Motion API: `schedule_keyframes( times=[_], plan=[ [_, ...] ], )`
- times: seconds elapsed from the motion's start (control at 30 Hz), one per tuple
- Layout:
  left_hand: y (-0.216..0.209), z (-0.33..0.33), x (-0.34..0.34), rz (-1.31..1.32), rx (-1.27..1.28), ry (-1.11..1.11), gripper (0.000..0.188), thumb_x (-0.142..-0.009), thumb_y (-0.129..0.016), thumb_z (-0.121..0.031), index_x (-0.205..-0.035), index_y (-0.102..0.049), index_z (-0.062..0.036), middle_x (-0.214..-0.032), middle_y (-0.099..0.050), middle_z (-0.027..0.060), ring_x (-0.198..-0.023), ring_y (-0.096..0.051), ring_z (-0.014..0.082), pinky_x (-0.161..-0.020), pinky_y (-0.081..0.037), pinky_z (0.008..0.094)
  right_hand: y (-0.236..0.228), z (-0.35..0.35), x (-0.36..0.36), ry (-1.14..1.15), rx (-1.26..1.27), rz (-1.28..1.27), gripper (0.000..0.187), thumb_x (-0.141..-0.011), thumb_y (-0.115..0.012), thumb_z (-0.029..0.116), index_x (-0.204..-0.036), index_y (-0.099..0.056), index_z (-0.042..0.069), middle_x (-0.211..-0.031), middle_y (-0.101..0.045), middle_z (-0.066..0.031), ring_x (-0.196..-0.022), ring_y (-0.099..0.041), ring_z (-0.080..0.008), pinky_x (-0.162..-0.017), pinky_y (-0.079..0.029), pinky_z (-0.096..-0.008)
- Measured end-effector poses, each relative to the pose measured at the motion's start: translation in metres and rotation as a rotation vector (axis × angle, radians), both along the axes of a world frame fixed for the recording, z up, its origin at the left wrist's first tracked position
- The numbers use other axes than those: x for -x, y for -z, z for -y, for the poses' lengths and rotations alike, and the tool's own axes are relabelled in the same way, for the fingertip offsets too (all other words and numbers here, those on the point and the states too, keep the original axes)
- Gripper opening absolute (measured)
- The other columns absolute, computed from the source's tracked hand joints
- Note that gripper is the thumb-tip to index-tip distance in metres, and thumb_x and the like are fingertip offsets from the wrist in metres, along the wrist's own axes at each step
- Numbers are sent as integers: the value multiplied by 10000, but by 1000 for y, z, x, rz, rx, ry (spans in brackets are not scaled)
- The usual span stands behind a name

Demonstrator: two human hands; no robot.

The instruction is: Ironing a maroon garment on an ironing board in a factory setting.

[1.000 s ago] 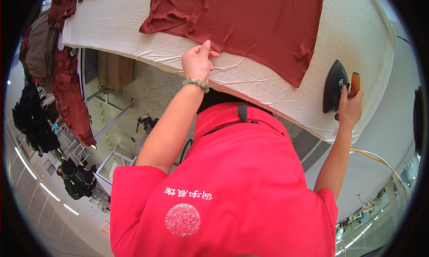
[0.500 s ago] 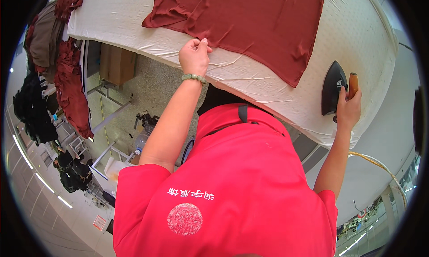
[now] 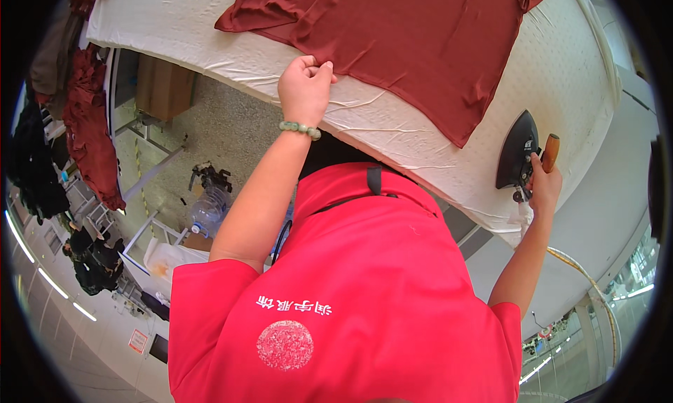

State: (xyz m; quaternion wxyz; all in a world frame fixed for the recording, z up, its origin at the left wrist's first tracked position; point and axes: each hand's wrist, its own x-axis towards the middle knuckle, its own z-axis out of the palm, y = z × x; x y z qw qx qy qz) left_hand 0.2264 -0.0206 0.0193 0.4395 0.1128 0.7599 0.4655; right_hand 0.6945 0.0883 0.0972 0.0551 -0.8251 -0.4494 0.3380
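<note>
A dark red piece of silky cloth, like a garment (image 3: 413,45), lies spread over a pale padded table (image 3: 168,17), its near edge running slantwise. At that edge, left of centre, my left hand (image 3: 306,91) is closed in a pinch on the cloth; a bracelet of green beads circles the wrist. To the right of the cloth's near corner, my right hand (image 3: 545,186) grips the wooden handle of a black iron (image 3: 517,151). The iron rests on the table cover, apart from the cloth, with its point facing away from me. My fingers hide part of the handle.
A yellowish hose (image 3: 585,273) runs down at the right. Dark red clothes (image 3: 91,137) hang at the left. Beneath the table stands a cardboard box (image 3: 163,87); a clear plastic bottle (image 3: 208,214) is on the floor by my left arm. A person (image 3: 94,263) is farther left.
The whole view has shifted slightly. My right hand and the iron sit a little nearer to me in the picture, the iron turned slightly. My left hand keeps its pinch at the cloth's edge.
</note>
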Motion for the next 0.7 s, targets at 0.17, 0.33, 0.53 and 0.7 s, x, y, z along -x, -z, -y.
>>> schedule_keyframes(
  times=[0.17, 0.33, 0.53, 0.7],
  plan=[
    [-12, -1, 40, 185, -154, -208, 225, -959, -740, -167, -1065, -662, 15, -722, -686, 35, -483, -497, 47, -442, -370, 233, -38, -20, 40, 1, 29, 88, 324, -934, -773, 330, -846, -598, 73, -587, -495, 15, -456, -442, -90, -424, -323, -284],
    [-11, -20, 73, 250, -104, -108, 210, -941, -769, -150, -1054, -693, 9, -717, -679, 17, -484, -484, 34, -450, -357, 219, -67, -29, 152, -325, -231, 39, 318, -926, -787, 318, -974, -661, 30, -680, -597, -4, -561, -525, -104, -503, -402, -305],
    [-18, -19, 99, -24, -97, 116, 171, -918, -802, -152, -969, -726, -8, -713, -659, -11, -583, -516, 12, -528, -379, 193, -33, 1, 307, -1116, -217, 58, 335, -875, -780, 216, -1165, -677, 83, -863, -719, -180, -778, -720, -341, -688, -560, -433],
    [-14, -14, 119, -107, -117, 228, 187, -913, -810, -178, -932, -732, -10, -695, -648, -24, -644, -535, 20, -581, -411, 200, -21, 6, 360, -1302, -79, 39, 385, -805, -764, 151, -1170, -648, 110, -804, -714, -157, -771, -716, -365, -677, -564, -469]
  ],
)
